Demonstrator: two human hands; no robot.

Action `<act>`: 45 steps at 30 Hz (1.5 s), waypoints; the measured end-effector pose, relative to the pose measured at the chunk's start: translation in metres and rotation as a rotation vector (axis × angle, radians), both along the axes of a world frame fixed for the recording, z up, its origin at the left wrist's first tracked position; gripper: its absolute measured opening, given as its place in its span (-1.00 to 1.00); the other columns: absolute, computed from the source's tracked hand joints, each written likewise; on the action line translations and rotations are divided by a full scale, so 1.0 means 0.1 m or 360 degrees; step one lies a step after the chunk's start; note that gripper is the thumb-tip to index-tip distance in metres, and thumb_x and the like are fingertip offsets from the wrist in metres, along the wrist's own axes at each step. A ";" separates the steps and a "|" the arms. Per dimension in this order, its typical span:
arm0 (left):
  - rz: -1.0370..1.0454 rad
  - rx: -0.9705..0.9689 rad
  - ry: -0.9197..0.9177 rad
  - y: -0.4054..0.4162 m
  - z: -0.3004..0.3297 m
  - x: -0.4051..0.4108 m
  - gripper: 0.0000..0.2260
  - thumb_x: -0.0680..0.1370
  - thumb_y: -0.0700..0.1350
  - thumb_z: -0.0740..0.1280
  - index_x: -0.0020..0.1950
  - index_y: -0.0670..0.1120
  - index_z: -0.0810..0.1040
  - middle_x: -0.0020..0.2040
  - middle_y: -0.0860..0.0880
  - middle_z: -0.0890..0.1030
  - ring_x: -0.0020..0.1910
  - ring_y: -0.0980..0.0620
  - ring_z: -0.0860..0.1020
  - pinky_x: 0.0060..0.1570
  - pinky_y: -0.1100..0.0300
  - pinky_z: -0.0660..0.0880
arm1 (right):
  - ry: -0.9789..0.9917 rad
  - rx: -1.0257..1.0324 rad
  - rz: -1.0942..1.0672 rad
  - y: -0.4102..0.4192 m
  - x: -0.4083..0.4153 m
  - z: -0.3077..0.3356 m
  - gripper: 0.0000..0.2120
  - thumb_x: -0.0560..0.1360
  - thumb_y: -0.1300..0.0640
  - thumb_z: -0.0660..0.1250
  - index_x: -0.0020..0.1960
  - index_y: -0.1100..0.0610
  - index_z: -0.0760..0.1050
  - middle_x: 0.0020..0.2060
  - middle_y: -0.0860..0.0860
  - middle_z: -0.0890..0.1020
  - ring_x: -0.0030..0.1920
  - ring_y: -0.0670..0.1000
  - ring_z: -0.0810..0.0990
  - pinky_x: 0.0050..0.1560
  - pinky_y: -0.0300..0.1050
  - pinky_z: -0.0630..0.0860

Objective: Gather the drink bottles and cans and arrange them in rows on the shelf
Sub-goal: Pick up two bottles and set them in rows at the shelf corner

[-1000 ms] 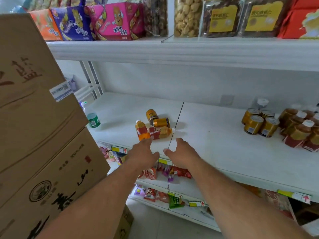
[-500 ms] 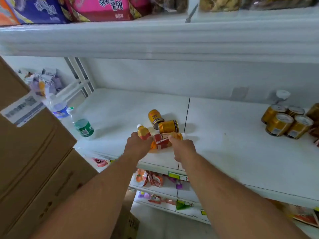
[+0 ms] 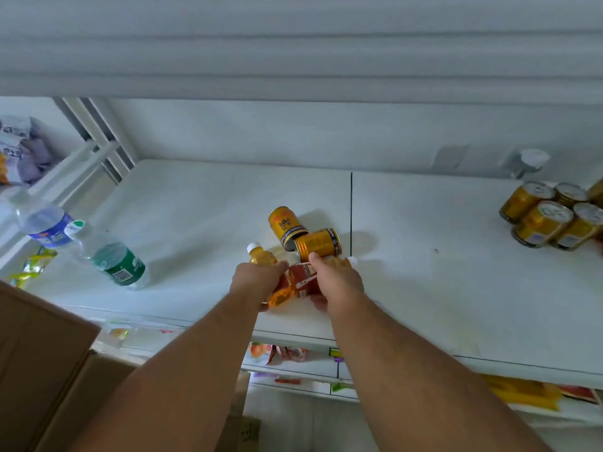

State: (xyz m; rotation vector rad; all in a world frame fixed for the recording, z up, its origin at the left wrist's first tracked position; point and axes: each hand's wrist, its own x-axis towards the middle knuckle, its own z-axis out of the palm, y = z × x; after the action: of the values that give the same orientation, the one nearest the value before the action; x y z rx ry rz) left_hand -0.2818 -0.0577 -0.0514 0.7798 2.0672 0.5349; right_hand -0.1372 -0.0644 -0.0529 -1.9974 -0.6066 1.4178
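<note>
Since 0.5 s ago we closed left hand (image 3: 257, 278) and right hand (image 3: 337, 280) fingers around the lying orange juice bottles (image 3: 295, 285), red-labelled.

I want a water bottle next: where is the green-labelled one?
In the head view, the green-labelled water bottle lies on its side at the shelf's left end, beside the blue-labelled bottle and left of both hands.
</note>
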 end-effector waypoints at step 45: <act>-0.1504 0.1187 -0.0343 -1.78 1.20 3.41 -0.49 0.41 0.01 0.54 0.29 0.02 0.45 0.08 0.08 0.56 -0.02 0.08 0.58 -0.01 0.14 0.56 | -0.0705 0.0767 -0.0469 -2.68 3.37 1.24 -0.58 0.38 -0.03 0.57 0.14 -0.04 0.46 0.01 -0.09 0.58 0.03 -0.01 0.56 0.05 -0.06 0.51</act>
State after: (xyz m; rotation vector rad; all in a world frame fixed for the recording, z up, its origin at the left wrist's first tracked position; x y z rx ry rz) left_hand 0.0588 -0.2361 0.0683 1.8764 1.0565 0.7755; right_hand 0.2000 -0.3323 0.0714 -1.9023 -0.7233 0.5826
